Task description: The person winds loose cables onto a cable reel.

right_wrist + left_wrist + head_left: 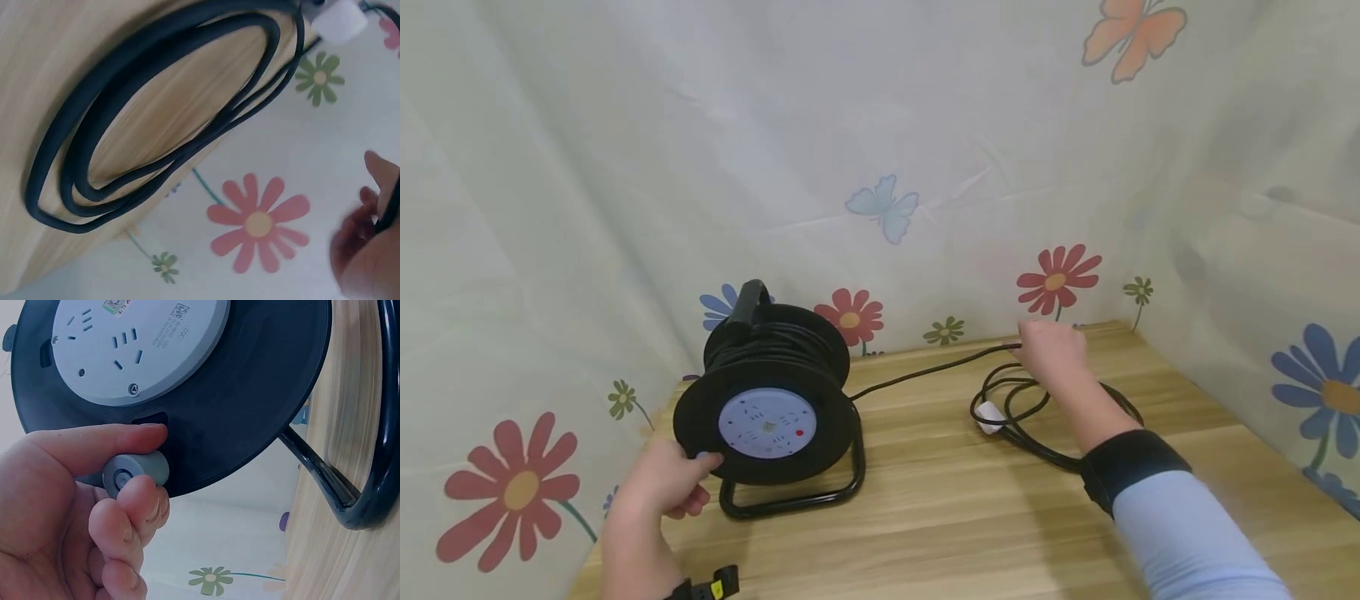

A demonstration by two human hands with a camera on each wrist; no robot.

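A black cable reel (696, 417) with a pale round socket panel (752, 437) stands on its tube frame at the left of the table. At the lower left of its disc, my left hand (666, 479) pinches a small grey knob (153, 467) between thumb and fingers. My right hand (1054, 350) grips the black cable (936, 367), which runs from the reel's right side up to it. Below that hand lie loose loops of cable (69, 144), with a white plug (989, 417) at their left side.
The reel's carrying handle (747, 304) rises at its back. A wood-grain table (917, 533) lies beneath everything. Behind and beside it hangs a pale curtain (775, 125) printed with flowers and butterflies, close to the table's far edge.
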